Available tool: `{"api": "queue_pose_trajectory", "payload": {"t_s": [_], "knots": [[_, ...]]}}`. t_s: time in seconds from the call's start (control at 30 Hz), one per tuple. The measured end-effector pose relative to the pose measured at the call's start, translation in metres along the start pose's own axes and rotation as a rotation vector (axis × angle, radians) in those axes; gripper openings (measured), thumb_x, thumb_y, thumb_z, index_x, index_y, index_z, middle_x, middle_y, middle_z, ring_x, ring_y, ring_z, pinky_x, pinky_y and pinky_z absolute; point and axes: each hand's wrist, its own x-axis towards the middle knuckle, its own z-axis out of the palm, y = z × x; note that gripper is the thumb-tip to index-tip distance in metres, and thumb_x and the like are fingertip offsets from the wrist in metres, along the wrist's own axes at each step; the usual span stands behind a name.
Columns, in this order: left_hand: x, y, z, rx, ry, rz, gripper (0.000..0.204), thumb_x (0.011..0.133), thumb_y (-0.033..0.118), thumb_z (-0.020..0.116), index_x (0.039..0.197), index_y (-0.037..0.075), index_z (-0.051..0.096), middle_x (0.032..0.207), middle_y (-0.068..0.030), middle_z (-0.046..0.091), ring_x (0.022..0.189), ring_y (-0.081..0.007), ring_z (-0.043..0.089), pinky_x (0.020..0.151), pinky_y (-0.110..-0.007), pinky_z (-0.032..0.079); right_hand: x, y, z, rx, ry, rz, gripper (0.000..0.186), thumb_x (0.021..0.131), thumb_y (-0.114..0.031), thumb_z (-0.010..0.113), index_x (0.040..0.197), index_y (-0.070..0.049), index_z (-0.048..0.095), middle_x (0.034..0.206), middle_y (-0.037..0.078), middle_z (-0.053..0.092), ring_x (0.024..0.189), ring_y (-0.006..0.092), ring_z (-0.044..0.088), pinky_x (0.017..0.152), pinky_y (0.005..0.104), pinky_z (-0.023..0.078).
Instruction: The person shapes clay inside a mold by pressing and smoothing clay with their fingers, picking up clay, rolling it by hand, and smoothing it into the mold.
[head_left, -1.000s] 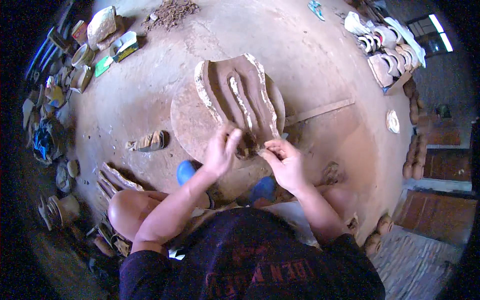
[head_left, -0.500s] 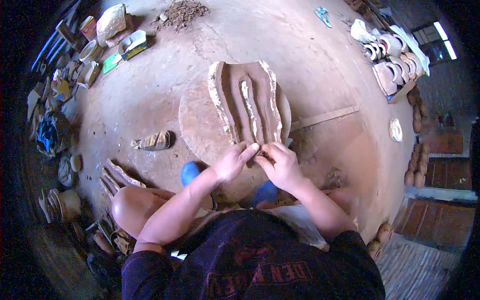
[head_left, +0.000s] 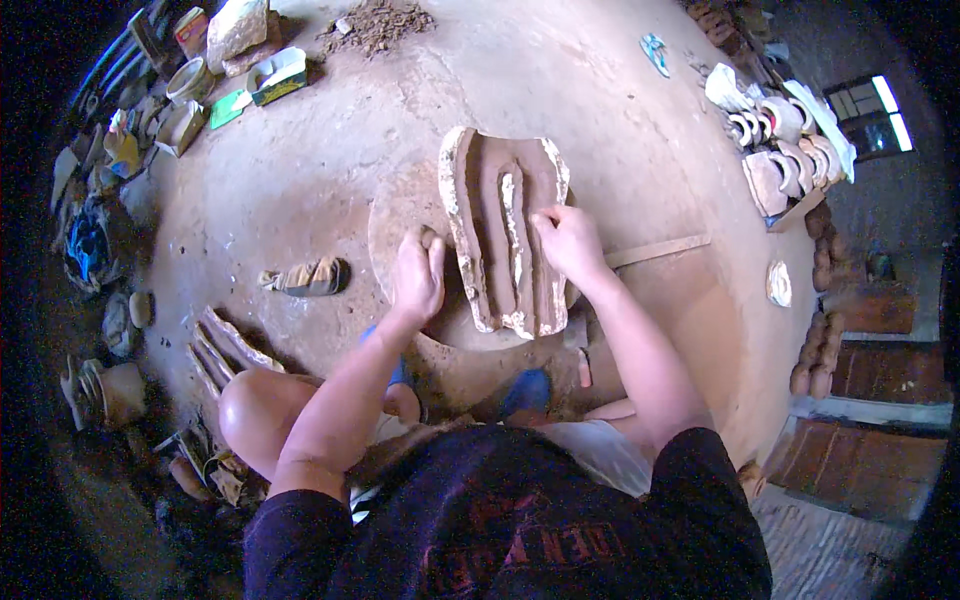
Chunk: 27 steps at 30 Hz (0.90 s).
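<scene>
A two-channel mould [head_left: 512,255] with whitish, chipped rims lies on a round board [head_left: 395,215] in front of me. Brown clay lines its channels, and a pale ridge runs up the middle. My right hand [head_left: 568,243] is closed in a pinch at the right-hand channel, close to the right rim; whatever is between the fingertips is too small to make out. Left of the mould, apart from it, my left hand [head_left: 418,275] is held over the board with its fingers curled in. A small dark bit shows at its fingertips, its kind unclear.
A wooden strip [head_left: 660,250] lies right of the board, and a small tool [head_left: 584,368] near its front edge. A cloth bundle [head_left: 305,277] and another channelled piece [head_left: 235,345] are on the left floor. Curved clay pieces [head_left: 785,165] are stacked at far right.
My hands have parted from the mould's near end, which now shows. The left went left and away from me; the right moved up along the right side. The mould sits slightly further right in view.
</scene>
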Motion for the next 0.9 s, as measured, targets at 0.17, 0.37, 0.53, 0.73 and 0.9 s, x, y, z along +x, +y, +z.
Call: {"api": "queue_pose_trajectory", "payload": {"t_s": [0.17, 0.37, 0.53, 0.73, 0.9], "knots": [[-0.008, -0.016, 0.010, 0.088, -0.097, 0.089, 0.021, 0.104, 0.022, 0.054, 0.113, 0.002, 0.056, 0.107, -0.0249, 0.060, 0.105, -0.0466, 0.058, 0.091, -0.054, 0.046, 0.025, 0.011, 0.019, -0.003, -0.157, 0.069, 0.023, 0.088, -0.021, 0.075, 0.098, 0.000, 0.077, 0.085, 0.012, 0.077, 0.077, 0.0218, 0.073, 0.074, 0.0349, 0.058], [-0.019, -0.004, 0.014, 0.052, -0.082, -0.016, 0.019, 0.100, 0.019, 0.058, 0.109, 0.003, 0.055, 0.105, -0.0235, 0.059, 0.102, -0.0449, 0.058, 0.089, -0.053, 0.046, 0.028, -0.007, 0.017, -0.040, -0.222, 0.162, 0.024, 0.083, -0.028, 0.075, 0.084, -0.005, 0.078, 0.089, 0.022, 0.076, 0.087, 0.0357, 0.075, 0.082, 0.0439, 0.058], [-0.028, 0.005, 0.024, 0.091, -0.069, -0.012, 0.021, 0.102, 0.018, 0.057, 0.113, 0.001, 0.057, 0.109, -0.0245, 0.061, 0.103, -0.0459, 0.060, 0.089, -0.053, 0.048, 0.030, 0.004, 0.018, -0.135, -0.224, 0.118, 0.027, 0.083, -0.031, 0.075, 0.084, -0.004, 0.078, 0.090, 0.023, 0.075, 0.088, 0.0380, 0.075, 0.085, 0.0455, 0.058], [-0.035, 0.009, 0.027, 0.115, -0.057, -0.065, 0.020, 0.101, 0.018, 0.059, 0.112, 0.002, 0.055, 0.108, -0.0236, 0.060, 0.100, -0.0461, 0.059, 0.088, -0.054, 0.047, -0.003, -0.004, 0.011, -0.274, -0.197, 0.029, 0.029, 0.086, -0.032, 0.077, 0.084, -0.003, 0.079, 0.093, 0.023, 0.076, 0.088, 0.0370, 0.075, 0.084, 0.0451, 0.058], [-0.037, 0.014, 0.033, 0.131, -0.032, -0.065, 0.019, 0.100, 0.017, 0.060, 0.110, 0.002, 0.055, 0.107, -0.0234, 0.060, 0.100, -0.0460, 0.059, 0.087, -0.054, 0.046, 0.014, 0.013, 0.001, 0.024, -0.312, 0.374, 0.031, 0.086, -0.034, 0.080, 0.092, -0.004, 0.081, 0.088, 0.022, 0.076, 0.085, 0.0360, 0.075, 0.080, 0.0443, 0.058]]}}
